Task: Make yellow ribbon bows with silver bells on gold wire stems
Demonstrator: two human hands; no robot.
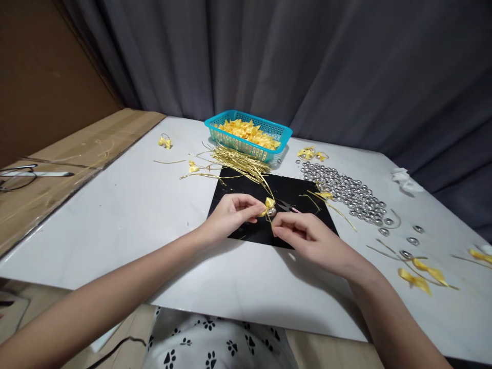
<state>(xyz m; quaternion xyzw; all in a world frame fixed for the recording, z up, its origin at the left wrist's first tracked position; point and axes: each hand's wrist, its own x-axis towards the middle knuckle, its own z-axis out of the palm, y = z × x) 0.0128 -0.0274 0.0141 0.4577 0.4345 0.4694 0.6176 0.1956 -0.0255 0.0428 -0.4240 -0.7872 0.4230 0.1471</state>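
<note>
Over a black mat on the white table, my left hand pinches a small yellow ribbon bow with a silver bell. My right hand is closed in a pinch on the thin gold wire tie hanging from that bow. Both hands meet just in front of me at the mat's near edge.
A teal basket of yellow bows stands behind the mat, with a bundle of gold wire ties before it. A heap of silver bells lies right. Finished bows lie at right, another at far left. Scissors rest on a cardboard box.
</note>
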